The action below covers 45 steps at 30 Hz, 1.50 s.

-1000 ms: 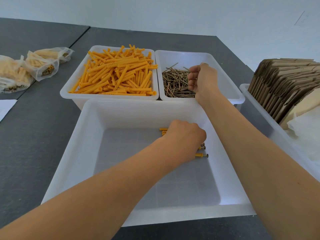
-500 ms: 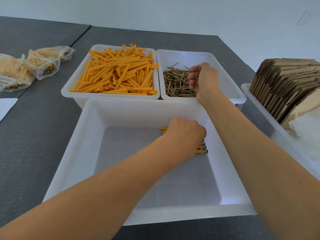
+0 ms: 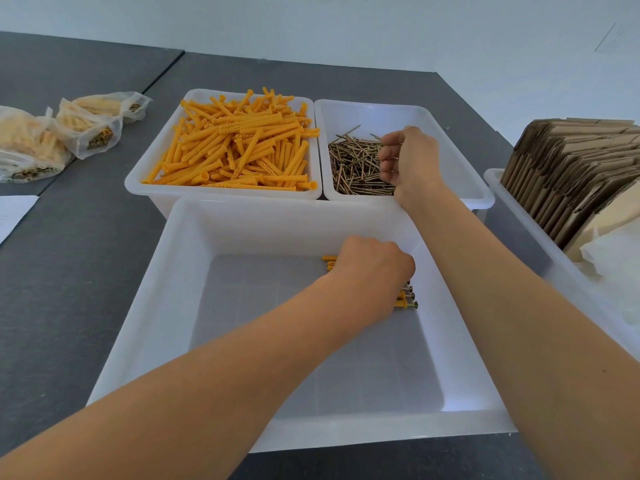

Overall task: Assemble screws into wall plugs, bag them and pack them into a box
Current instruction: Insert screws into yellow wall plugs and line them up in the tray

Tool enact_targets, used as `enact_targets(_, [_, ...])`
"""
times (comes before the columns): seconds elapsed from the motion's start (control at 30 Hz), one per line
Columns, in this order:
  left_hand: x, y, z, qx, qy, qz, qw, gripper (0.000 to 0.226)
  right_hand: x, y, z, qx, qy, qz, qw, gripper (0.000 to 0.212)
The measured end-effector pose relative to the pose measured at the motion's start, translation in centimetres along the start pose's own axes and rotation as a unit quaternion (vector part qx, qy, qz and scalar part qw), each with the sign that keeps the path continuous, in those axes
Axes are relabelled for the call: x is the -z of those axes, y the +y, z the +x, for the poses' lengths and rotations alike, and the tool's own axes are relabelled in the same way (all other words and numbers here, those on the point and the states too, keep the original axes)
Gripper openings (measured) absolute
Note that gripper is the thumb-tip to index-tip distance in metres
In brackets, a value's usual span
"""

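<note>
My left hand rests knuckles-up inside the large white bin, closed over a small bunch of assembled plugs. Their orange tips and screw heads stick out on both sides of the hand. My right hand hovers over the pile of brass screws in the back right bin. Its fingers are curled, with screw ends showing at the fingertips. Loose orange wall plugs fill the back left bin.
Filled clear bags of plugs lie on the grey table at the left, beside a white sheet. A white tray at the right holds flat cardboard boxes and empty plastic bags.
My left hand has shifted slightly over the bunch of assembled plugs, pulling them closer together. My right hand stays over the screws with its fingers curled.
</note>
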State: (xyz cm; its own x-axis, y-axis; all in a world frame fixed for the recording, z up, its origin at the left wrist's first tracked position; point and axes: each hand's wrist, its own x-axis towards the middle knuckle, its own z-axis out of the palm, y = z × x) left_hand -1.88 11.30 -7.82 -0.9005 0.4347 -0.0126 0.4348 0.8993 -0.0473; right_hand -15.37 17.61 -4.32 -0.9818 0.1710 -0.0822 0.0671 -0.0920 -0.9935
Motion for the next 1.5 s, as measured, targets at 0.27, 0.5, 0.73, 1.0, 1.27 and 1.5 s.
enact_targets(0.27, [0.1,0.1,0.0,-0.005,-0.002,-0.002,1.0,0.044,0.0,0.0,0.0,0.002,-0.002,-0.004,1.0,0.033])
enact_targets(0.5, [2.4,-1.6,0.2,-0.083,0.122,-0.076,0.986,0.023,0.0,-0.1,-0.1,0.011,-0.011,-0.025,1.0,0.028])
enact_targets(0.73, [5.1,-6.4,-0.3,0.01,0.371,-0.135,0.919,0.025,0.2,1.1,0.3,0.187,0.01,-0.309,0.932,0.027])
enact_targets(1.0, [2.7,-12.0,0.2,0.259,0.228,-0.075,0.935,0.029,-0.5,1.5,0.8,0.096,-0.19,-0.579,0.787,0.02])
enact_targets(1.27, [3.0,-12.1,0.2,0.274,0.186,-0.081,0.94,0.029,-0.1,1.2,0.6,0.064,-0.231,-0.545,0.803,0.026])
enact_targets(1.5, [3.7,-12.7,-0.4,0.235,0.126,-0.176,0.948,0.023,-0.3,1.2,0.5,0.065,-0.231,-0.538,0.808,0.036])
